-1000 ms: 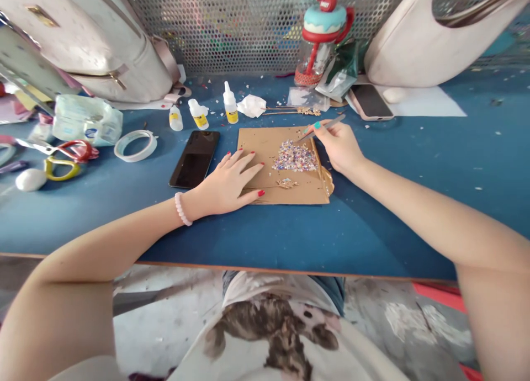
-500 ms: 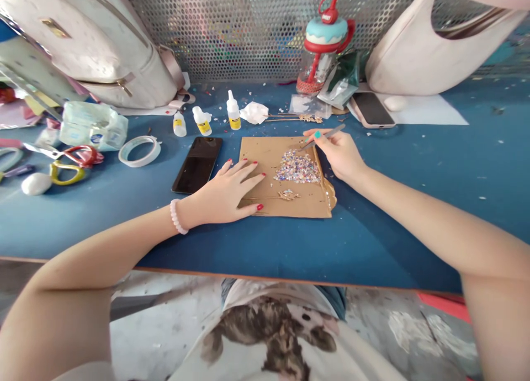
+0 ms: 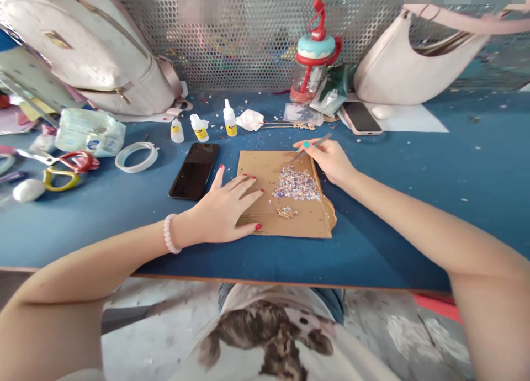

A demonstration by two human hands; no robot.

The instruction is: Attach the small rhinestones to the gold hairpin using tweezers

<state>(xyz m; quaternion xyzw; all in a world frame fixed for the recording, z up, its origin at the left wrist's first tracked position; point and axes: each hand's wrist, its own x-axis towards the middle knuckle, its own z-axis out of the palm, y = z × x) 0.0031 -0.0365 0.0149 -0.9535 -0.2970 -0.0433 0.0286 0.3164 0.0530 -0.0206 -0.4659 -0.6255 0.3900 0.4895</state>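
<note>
My left hand (image 3: 223,207) lies with spread fingers over the left part of a cardboard sheet (image 3: 265,163). In a pinch, my right hand (image 3: 331,163) holds metal tweezers (image 3: 317,142) above the sheet's upper right edge. Their tips point down and left, just above a heap of small glittering rhinestones (image 3: 297,183). Below the heap, a gold hairpin (image 3: 287,212) with a leaf-like decorated end lies on the cardboard, its long stem running toward my left thumb. Whether the tweezers grip a stone is too small to tell.
A black phone (image 3: 194,171) lies left of the cardboard. Behind stand several small glue bottles (image 3: 229,120), more gold hairpins (image 3: 304,126) and a red-lidded cup (image 3: 315,49). Tape (image 3: 136,157) and scissors (image 3: 62,178) lie at left. Bags (image 3: 414,72) stand at the back.
The camera view has shifted, so the table items sit slightly lower. My left hand's little finger has spread outward. The tweezers remain in my right hand near the rhinestones.
</note>
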